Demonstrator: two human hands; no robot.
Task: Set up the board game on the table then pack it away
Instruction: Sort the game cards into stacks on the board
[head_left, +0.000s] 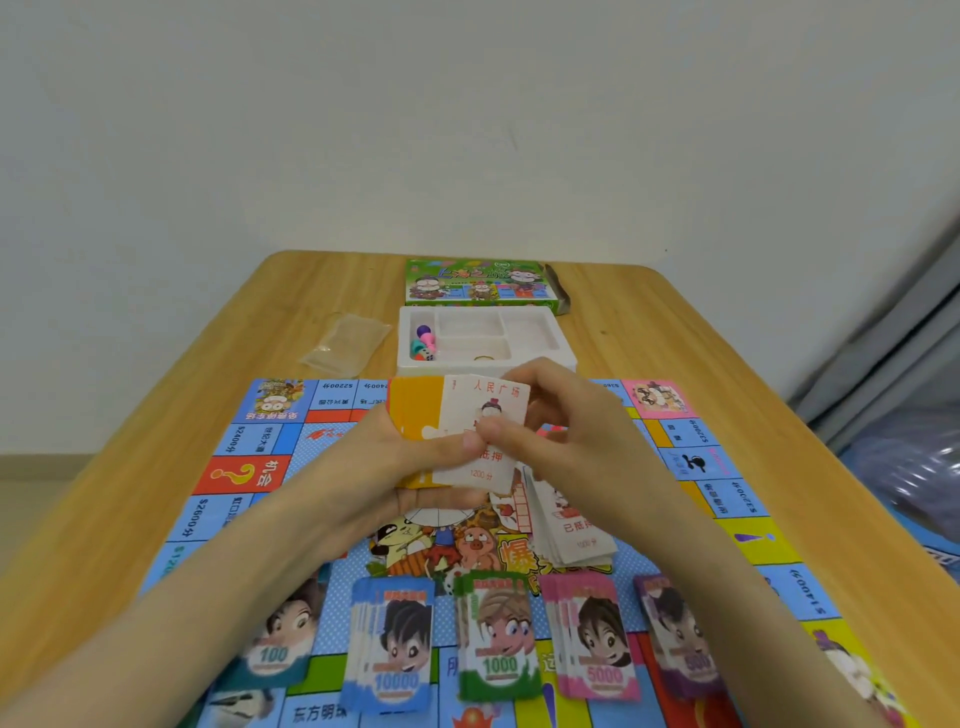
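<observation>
Nearest, 5 note stacks line the near side of the board (244, 441): 100 (272, 644), 10000 (392, 654), 1000 (498, 639), 5000 (595, 644), 500 (680, 644), each loosely fanned. Above them, over the board's middle, the left grip (415, 467) curls round an orange deck (415, 410), thumb across its face. The right grip (561, 415) pinches 1 white card (488, 410) between thumb and fingers, against the deck.

As I judge it, the deck rests in 1 hand only and sits uneven, so a tug on the card could drag neighbours loose and spill them on the board. Both forearms pass right over the stacks; a dropped wrist could scatter the 10000 or 5000 notes. The pile (571, 530) of white cards just right of the hands leans and could slide if knocked.

Far side, left to right: a clear bag (345, 345) on the desk (156, 415), a white tray (540, 338) with tokens (425, 343) in its left compartment, and the box (478, 283) behind it. Nothing stands between hands and pile; the hands themselves hide the tray's near wall.
</observation>
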